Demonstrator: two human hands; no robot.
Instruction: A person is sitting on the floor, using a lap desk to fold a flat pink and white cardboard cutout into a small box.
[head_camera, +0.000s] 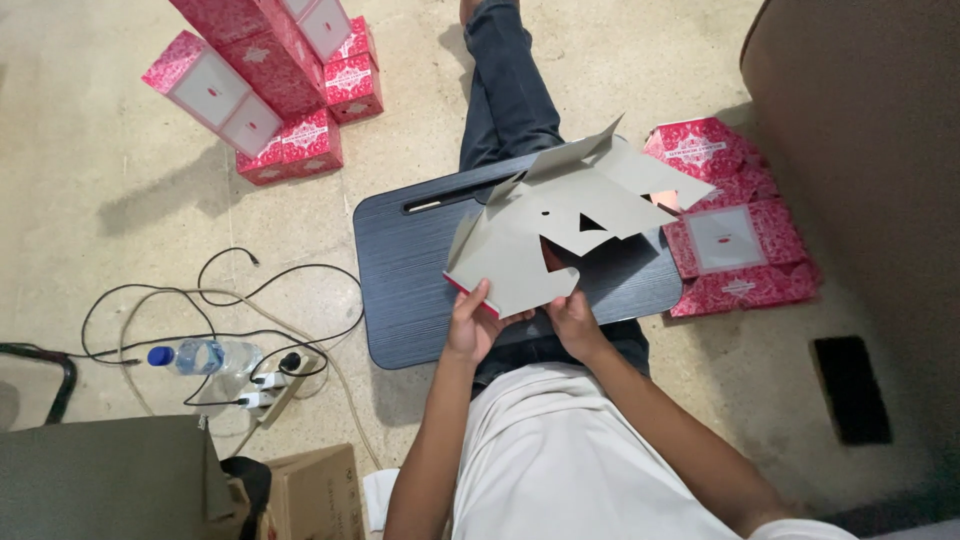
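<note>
Folding was judged under way: a flat grey die-cut cardboard box blank (560, 225) was gripped at its near edge by the left hand (472, 322) and right hand (572, 318), above a dark lap tray (420, 280). Creasing the panels seemed called for next.

Grey cardboard blank (545, 235) with red edge, black lap desk (420, 270), patterned pink-red boxes (290, 75).

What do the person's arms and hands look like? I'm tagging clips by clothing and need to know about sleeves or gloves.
Both arms are bare from above the elbow down. The left hand and right hand wear no gloves; no rings or watch are visible. A white short-sleeved shirt covers the torso, and dark trousers cover the legs.
</note>
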